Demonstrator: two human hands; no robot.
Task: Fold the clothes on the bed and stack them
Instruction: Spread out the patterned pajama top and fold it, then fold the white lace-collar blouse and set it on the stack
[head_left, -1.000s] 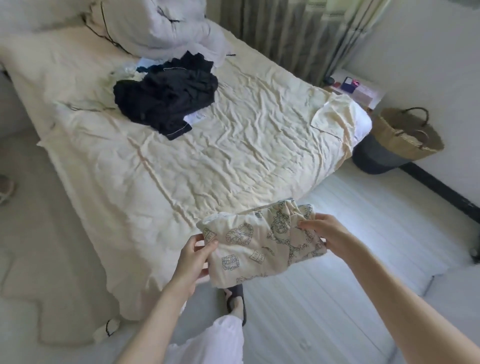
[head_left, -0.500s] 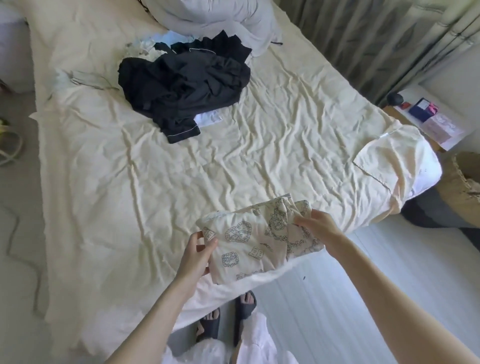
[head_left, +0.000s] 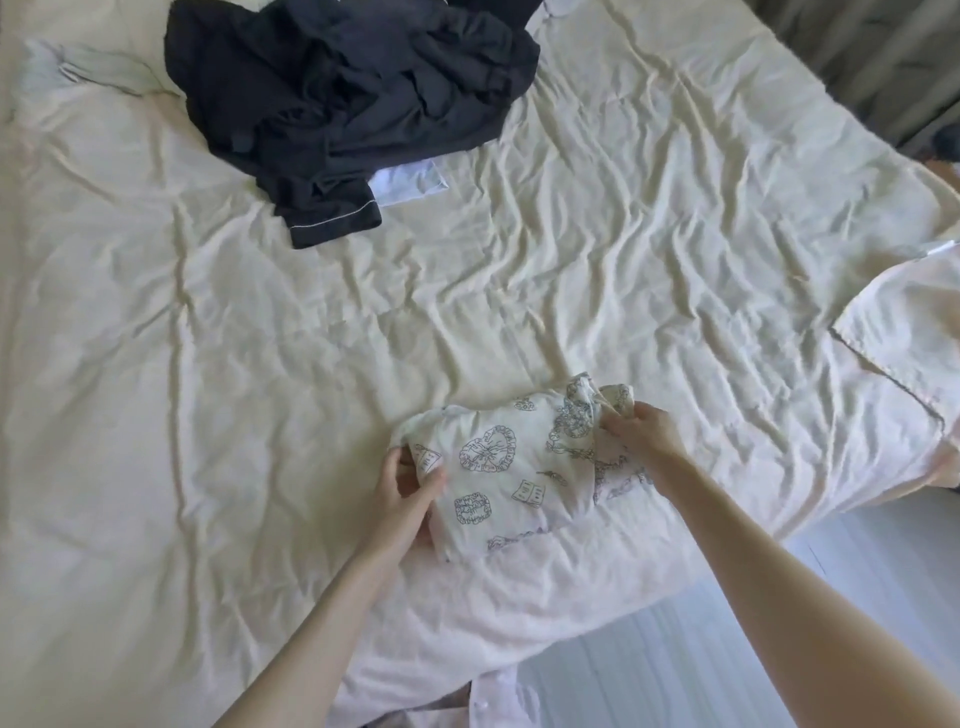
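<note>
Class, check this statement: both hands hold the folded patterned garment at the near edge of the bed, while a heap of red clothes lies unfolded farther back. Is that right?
Not quite: the heap of clothes is black, not red, as the head view shows. The rest holds: the left hand and right hand grip the folded patterned garment near the bed's near edge.

A bed (head_left: 597, 249) with a wrinkled cream sheet carries a heap of black clothes (head_left: 353, 98) at its far side and a folded printed garment (head_left: 514, 467) near its front edge.
</note>
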